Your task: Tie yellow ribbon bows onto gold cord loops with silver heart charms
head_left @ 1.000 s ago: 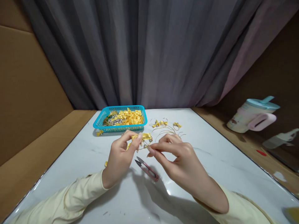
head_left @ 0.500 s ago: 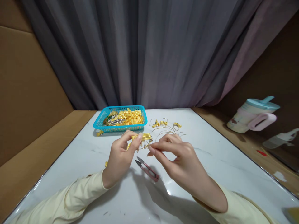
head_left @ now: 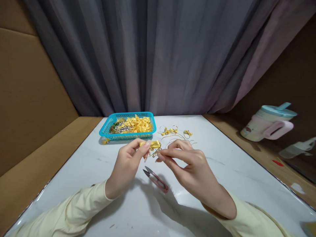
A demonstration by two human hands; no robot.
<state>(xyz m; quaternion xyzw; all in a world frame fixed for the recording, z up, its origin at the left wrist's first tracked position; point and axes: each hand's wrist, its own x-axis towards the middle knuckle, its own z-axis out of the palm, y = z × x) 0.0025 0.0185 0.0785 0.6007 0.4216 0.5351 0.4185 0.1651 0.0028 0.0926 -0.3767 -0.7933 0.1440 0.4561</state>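
Note:
My left hand (head_left: pixel 130 160) pinches a yellow ribbon bow (head_left: pixel 155 144) between thumb and fingers, above the middle of the table. Thin gold cord (head_left: pixel 154 153) and small silver bells (head_left: pixel 154 156) hang beside the bow. Thumb and forefinger of my right hand (head_left: pixel 189 168) are closed on the cord near the bells; the exact grip point is partly hidden by the fingertips. Below and between both hands, thread snips (head_left: pixel 156 179) with pinkish handles lie on the white table, blades pointing up and left.
A blue basket (head_left: pixel 101 131) holds many yellow bows, silver bells and gold cord. Several bows with cord loops (head_left: pixel 188 133) and loose gold cords (head_left: pixel 172 136) lie behind my right hand. A lidded cup (head_left: pixel 266 123) and a translucent bottle (head_left: pixel 293 148) stand at the right, beyond the table edge.
The bow in my left hand has turned slightly and the cord beside it has shifted. My right fingertips stay close to the bells. The snips lie as before.

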